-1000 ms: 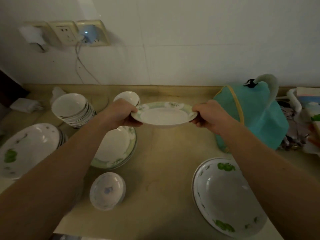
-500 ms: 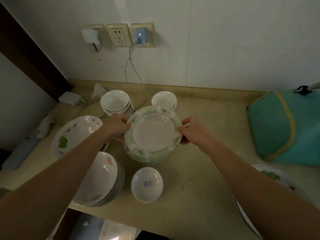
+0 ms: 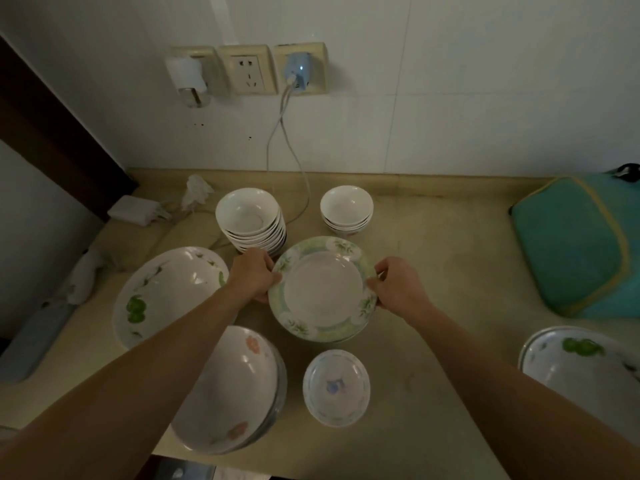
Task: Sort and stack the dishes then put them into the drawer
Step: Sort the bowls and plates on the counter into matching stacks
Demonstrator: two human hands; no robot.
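Now both hands hold one green-rimmed plate over the beige surface. The left hand grips its left edge with curled fingers, and the right hand grips its right edge in the same way. Under this plate I can see the rims of similar plates, so it lies on or just above a stack – I cannot tell if it touches already.

Behind it, near the wall, stands a tall stack of white bowls, and to the right of that a shorter stack of small white bowls. On the left lies a big oval dish with green fruit print. In front of it there is a stack of deep bowls with orange flowers, and beside this a small bowl with a blue flower. At the right edge a second dish with green print is partly out of view.

A teal cloth cover lies at the right. On the wall are three sockets – one carries a blue charger with a white cable. I can read no writing or brand anywhere.
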